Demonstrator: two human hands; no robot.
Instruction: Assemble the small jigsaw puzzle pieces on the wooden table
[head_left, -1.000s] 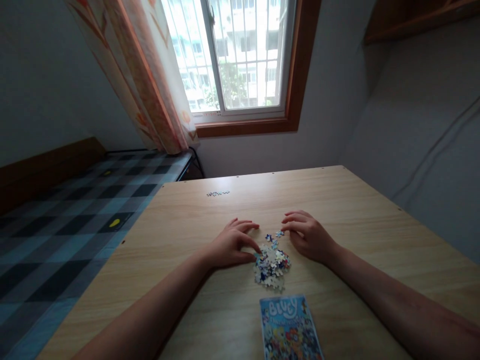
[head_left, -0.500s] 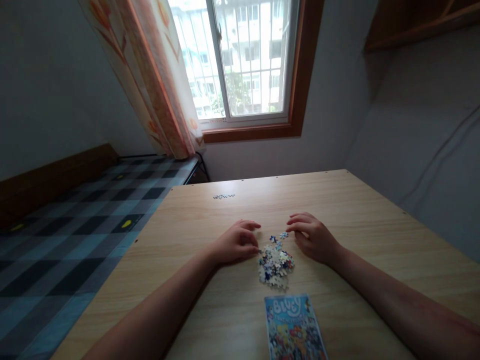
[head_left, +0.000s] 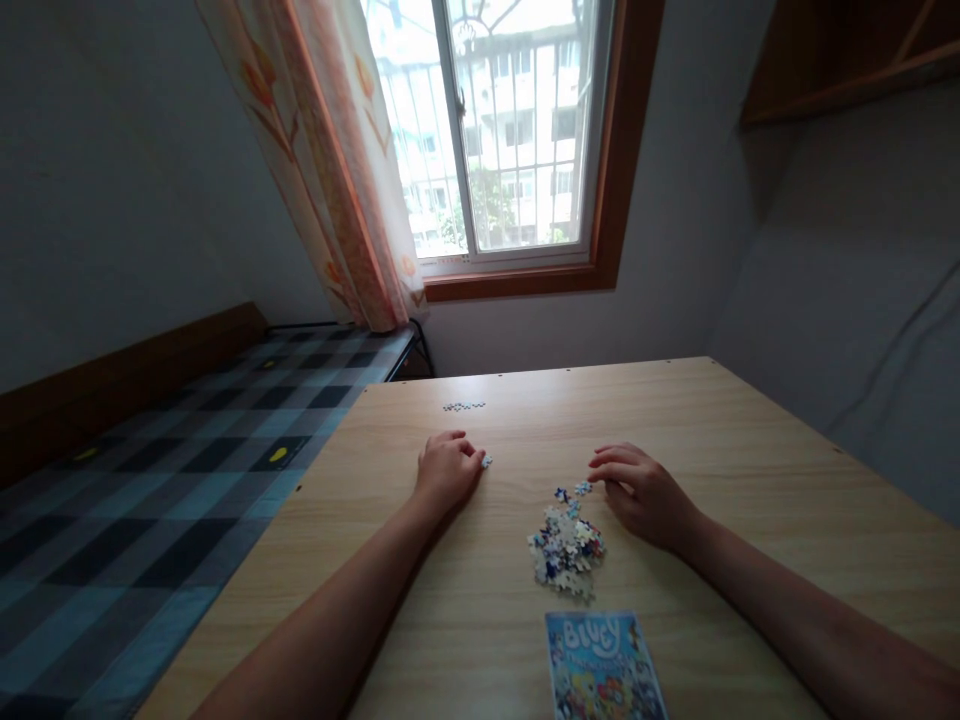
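My left hand [head_left: 448,470] is over the left part of the table with its fingers closed. A small puzzle piece [head_left: 487,461] shows at its thumb and fingertips. To the right, my right hand [head_left: 641,495] rests loosely curved, its fingers apart and nothing seen in its grasp. Its fingertips are right beside a loose blue-and-white piece [head_left: 583,488]; whether they touch it I cannot tell. Between and in front of the hands lies a heap of jigsaw pieces [head_left: 566,550], mixed white, blue and red. A dark blue piece [head_left: 562,494] lies just beyond the heap.
A blue "Bluey" picture box or card [head_left: 604,665] lies at the near edge of view. Several pieces [head_left: 463,406] lie in a row at the far left of the wooden table [head_left: 750,480]. A checked bed [head_left: 187,480] adjoins on the left, below a curtain [head_left: 315,180] and window.
My left hand has moved from the heap's edge to the left and away from it, with a puzzle piece at its fingertips. The view has shifted slightly; my right hand stays beside the loose piece.
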